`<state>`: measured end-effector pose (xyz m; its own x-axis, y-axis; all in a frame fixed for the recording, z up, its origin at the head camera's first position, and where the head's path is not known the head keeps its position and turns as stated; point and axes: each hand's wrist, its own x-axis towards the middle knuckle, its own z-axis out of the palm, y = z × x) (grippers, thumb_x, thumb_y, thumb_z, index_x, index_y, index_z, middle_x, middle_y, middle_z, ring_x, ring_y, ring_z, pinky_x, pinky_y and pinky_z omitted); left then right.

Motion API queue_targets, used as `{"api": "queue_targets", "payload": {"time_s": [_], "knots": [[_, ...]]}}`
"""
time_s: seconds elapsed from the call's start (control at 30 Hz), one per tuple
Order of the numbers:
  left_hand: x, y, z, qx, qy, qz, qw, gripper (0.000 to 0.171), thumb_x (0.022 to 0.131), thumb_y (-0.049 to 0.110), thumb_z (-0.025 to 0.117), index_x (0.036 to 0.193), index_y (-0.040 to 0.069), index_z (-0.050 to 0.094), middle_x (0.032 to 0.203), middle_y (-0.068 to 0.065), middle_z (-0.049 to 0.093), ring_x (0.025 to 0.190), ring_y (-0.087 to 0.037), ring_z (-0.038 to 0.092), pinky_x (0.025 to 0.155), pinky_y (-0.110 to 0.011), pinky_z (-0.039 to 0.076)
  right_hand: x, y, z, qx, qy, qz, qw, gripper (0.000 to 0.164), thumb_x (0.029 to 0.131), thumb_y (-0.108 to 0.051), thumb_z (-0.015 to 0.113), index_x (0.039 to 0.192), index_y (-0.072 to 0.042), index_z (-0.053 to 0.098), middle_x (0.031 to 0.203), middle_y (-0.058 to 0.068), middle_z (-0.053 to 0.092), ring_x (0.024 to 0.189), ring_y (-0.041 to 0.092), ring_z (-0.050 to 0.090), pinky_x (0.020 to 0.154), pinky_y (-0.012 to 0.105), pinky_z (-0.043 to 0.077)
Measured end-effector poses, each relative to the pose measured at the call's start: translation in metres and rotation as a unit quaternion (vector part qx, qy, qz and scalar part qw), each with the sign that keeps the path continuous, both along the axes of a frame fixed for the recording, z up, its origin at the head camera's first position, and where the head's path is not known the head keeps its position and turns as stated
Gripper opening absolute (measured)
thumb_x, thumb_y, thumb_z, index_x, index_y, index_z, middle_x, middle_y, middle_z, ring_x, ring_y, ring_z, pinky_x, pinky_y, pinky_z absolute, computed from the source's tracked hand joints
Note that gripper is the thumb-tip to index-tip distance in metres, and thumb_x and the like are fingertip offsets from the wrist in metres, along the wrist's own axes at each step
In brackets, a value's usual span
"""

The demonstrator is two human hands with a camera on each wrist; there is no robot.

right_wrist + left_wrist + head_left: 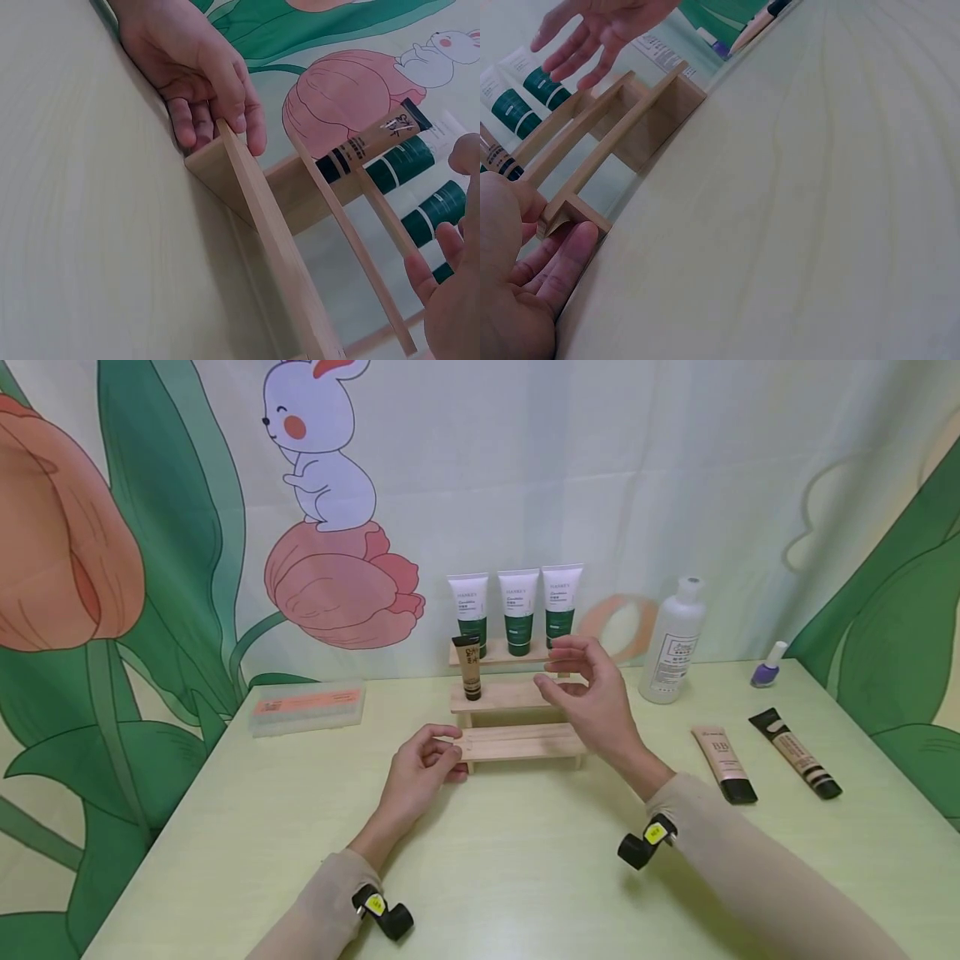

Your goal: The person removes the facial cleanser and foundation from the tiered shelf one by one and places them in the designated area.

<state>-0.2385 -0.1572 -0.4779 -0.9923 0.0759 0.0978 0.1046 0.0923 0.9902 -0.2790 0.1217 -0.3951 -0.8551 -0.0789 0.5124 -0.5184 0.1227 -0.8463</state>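
A small three-step wooden rack (525, 742) stands on the table. My left hand (422, 768) pinches the left end of its lowest step between thumb and fingers, as the left wrist view (525, 262) also shows. My right hand (596, 697) hovers by the right end of the middle step, fingers parted and holding nothing. On that step's left end stands a small gold tube with a black end (469, 668). Three white-and-green tubes (517, 610) stand in a row on the top step; in the right wrist view the right hand partly hides them.
A flat clear case with an orange label (307, 708) lies at the left. Right of the rack stand a white bottle (672, 643) and a purple nail polish bottle (768, 666). A beige BB tube (723, 764) and a black-and-gold tube (797, 753) lie nearer. A printed curtain (487, 468) hangs behind.
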Motion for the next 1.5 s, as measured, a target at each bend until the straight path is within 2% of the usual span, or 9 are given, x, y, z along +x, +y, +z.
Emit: {"api": "queue_targets", "payload": {"time_s": [0.17,0.43,0.5,0.67,0.73,0.97,1.13,1.27,1.5], "knots": [[0.0,0.0,0.0,0.0,0.001,0.0,1.0,0.025,0.11,0.002,0.068,0.135,0.007,0.07,0.105,-0.018,0.075,0.093,-0.03,0.081,0.082,-0.034,0.072,-0.002,-0.014,0.0,0.0,-0.006,0.006,1.0,0.053,0.1,-0.008,0.085,0.146,-0.003,0.059,0.138,0.013,0.067,0.122,0.032,0.069,0.093,0.026,0.065],[0.001,-0.001,0.002,0.002,0.0,-0.001,1.0,0.025,0.11,0.002,0.068,0.135,0.007,0.071,0.105,-0.018,0.075,0.093,-0.03,0.081,0.081,-0.035,0.072,-0.006,-0.033,-0.001,0.005,-0.018,0.008,1.0,0.053,0.101,-0.011,0.085,0.146,-0.006,0.059,0.142,0.021,0.066,0.123,0.031,0.07,0.096,0.026,0.064],[0.001,-0.001,0.002,0.0,0.0,0.0,1.0,0.025,0.11,0.003,0.068,0.135,0.007,0.071,0.104,-0.018,0.075,0.093,-0.03,0.081,0.081,-0.035,0.072,-0.008,-0.037,-0.001,0.001,-0.018,0.012,1.0,0.053,0.101,-0.012,0.085,0.146,-0.005,0.059,0.142,0.022,0.067,0.123,0.031,0.07,0.097,0.029,0.065],[0.001,-0.001,0.003,0.001,0.001,-0.001,1.0,0.025,0.11,0.003,0.069,0.134,0.007,0.071,0.104,-0.018,0.075,0.093,-0.029,0.081,0.081,-0.035,0.072,-0.013,-0.047,-0.002,-0.006,-0.018,0.017,1.0,0.053,0.1,-0.013,0.086,0.146,-0.006,0.059,0.141,0.019,0.067,0.122,0.029,0.071,0.104,0.052,0.064],[0.0,-0.001,0.003,0.004,0.002,-0.003,1.0,0.024,0.11,0.003,0.069,0.134,0.006,0.071,0.105,-0.019,0.075,0.093,-0.03,0.081,0.081,-0.035,0.072,-0.015,-0.05,-0.003,-0.007,-0.017,0.018,1.0,0.053,0.1,-0.013,0.086,0.146,-0.007,0.06,0.14,0.019,0.067,0.122,0.029,0.071,0.105,0.055,0.064],[0.0,-0.001,0.002,0.004,0.003,-0.006,1.0,0.024,0.11,0.003,0.069,0.134,0.006,0.071,0.105,-0.019,0.075,0.094,-0.031,0.082,0.081,-0.035,0.072,-0.019,-0.061,-0.004,-0.01,-0.019,0.03,0.999,0.051,0.101,-0.009,0.084,0.146,-0.005,0.061,0.138,0.019,0.068,0.123,0.031,0.072,0.102,0.038,0.067],[0.0,-0.001,0.002,0.005,0.004,-0.006,1.0,0.024,0.11,0.003,0.068,0.134,0.006,0.071,0.105,-0.019,0.075,0.093,-0.031,0.082,0.081,-0.036,0.072,-0.021,-0.069,-0.004,-0.014,-0.018,0.038,0.999,0.05,0.101,-0.008,0.083,0.146,-0.003,0.061,0.141,0.02,0.067,0.125,0.033,0.072,0.105,0.045,0.066],[0.0,-0.002,0.002,0.007,0.004,-0.008,0.9999,0.024,0.11,0.003,0.068,0.134,0.006,0.071,0.105,-0.019,0.075,0.093,-0.03,0.082,0.082,-0.036,0.072,-0.021,-0.074,-0.004,-0.01,-0.02,0.037,0.999,0.049,0.101,-0.01,0.084,0.145,-0.007,0.062,0.139,0.015,0.068,0.126,0.032,0.071,0.106,0.05,0.065],[-0.001,-0.002,0.001,0.01,0.003,-0.009,0.9999,0.024,0.11,0.004,0.069,0.134,0.006,0.071,0.105,-0.018,0.075,0.093,-0.03,0.081,0.082,-0.036,0.072,-0.022,-0.082,-0.006,-0.003,-0.026,0.03,0.999,0.045,0.101,-0.011,0.084,0.142,-0.012,0.064,0.133,0.008,0.072,0.125,0.027,0.071,0.103,0.046,0.066]]}}
